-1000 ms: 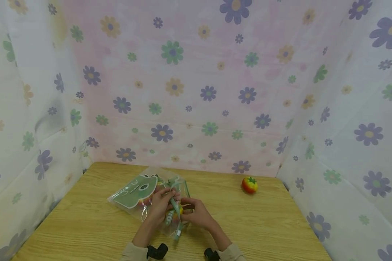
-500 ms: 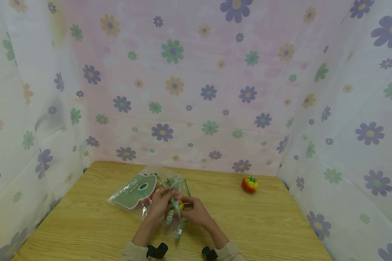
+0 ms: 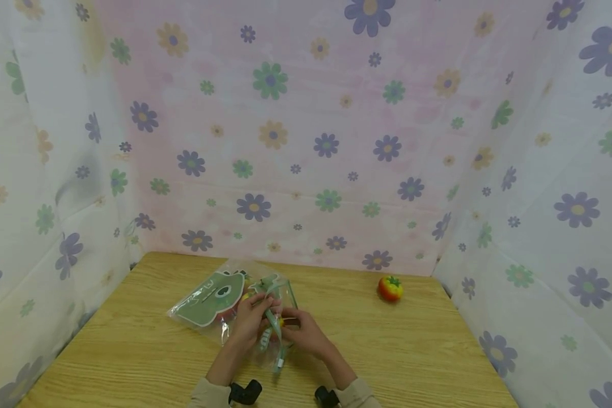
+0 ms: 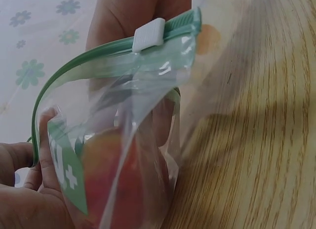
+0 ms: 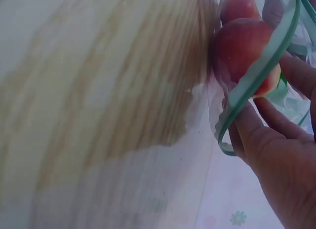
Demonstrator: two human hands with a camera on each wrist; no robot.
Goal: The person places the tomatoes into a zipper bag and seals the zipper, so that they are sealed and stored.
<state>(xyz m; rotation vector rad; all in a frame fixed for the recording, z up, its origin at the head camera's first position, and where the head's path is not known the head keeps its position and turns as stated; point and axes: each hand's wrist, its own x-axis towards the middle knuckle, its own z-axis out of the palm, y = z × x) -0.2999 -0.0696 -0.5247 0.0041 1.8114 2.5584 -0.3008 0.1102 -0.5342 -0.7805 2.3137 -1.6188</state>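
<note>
A clear zip bag (image 3: 199, 303) with a green frog-like print lies on the table, with red fruit showing through its film. My left hand (image 3: 245, 323) pinches the green zip edge (image 4: 64, 68) of its mouth; a white slider (image 4: 149, 35) sits near one end. My right hand (image 3: 306, 332) reaches into the mouth, thumb and fingers on a red-and-yellow fruit (image 5: 244, 49). Another red fruit (image 5: 239, 8) lies just beyond it in the right wrist view. In the left wrist view, the film partly veils my right fingertips.
A red-and-yellow tomato-like fruit (image 3: 390, 289) with a green top stands at the table's back right. The wooden table (image 3: 387, 351) ends at a flowered cloth backdrop (image 3: 296, 187), which also rises on both sides.
My right hand has shifted slightly left, deeper into the bag's mouth, and less yellow of the fruit shows between its fingers. My left hand stays at the zip edge.
</note>
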